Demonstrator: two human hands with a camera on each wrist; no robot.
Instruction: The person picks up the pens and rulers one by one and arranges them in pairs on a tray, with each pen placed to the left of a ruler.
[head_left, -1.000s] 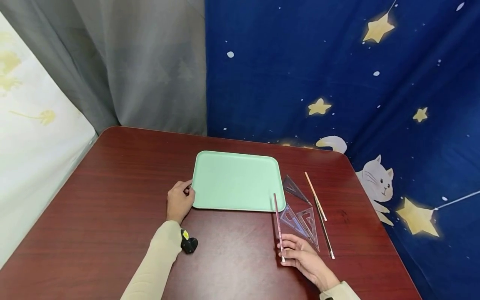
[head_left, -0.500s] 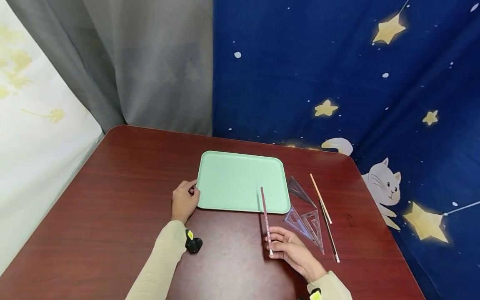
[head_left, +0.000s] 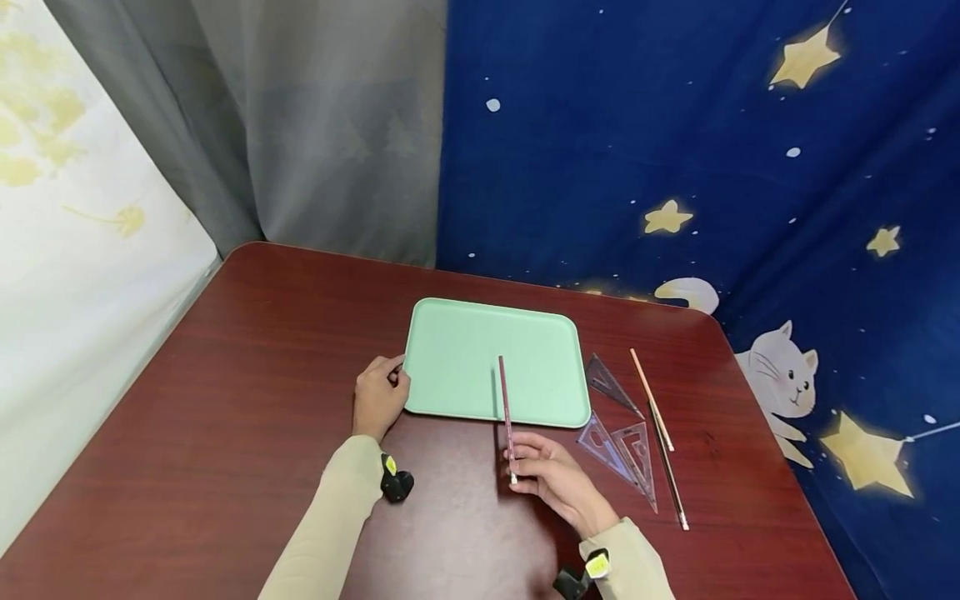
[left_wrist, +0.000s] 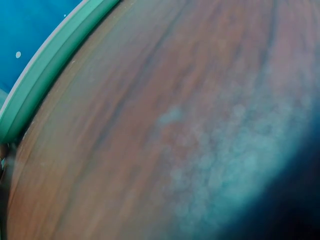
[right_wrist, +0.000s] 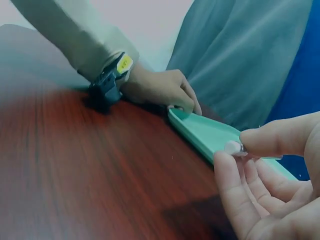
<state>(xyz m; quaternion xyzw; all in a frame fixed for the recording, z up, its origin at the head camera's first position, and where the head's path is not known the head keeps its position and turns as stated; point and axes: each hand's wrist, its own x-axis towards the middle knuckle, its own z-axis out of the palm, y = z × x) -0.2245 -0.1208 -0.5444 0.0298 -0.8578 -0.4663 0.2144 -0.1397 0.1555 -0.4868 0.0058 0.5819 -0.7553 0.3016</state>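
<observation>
A mint-green tray lies on the table, and my left hand pinches its left edge between thumb and forefinger. In the right wrist view the left hand shows at the tray's corner; the left wrist view catches only the tray's side and blurred tabletop. My right hand pinches a pink pencil near its eraser end. The pencil points away from me, its far half above the tray. Up close, its white eraser sits between thumb and fingers of the right hand.
Right of the tray lie a dark set square, a bluish one and a clear one. Beside them are a light wooden pencil and a dark pencil. Curtains hang behind the table.
My right hand has carried the pink pencil leftward and slightly away from me, from the tray's right corner to over its front middle. The left hand keeps its grip; the head view has shifted slightly.
</observation>
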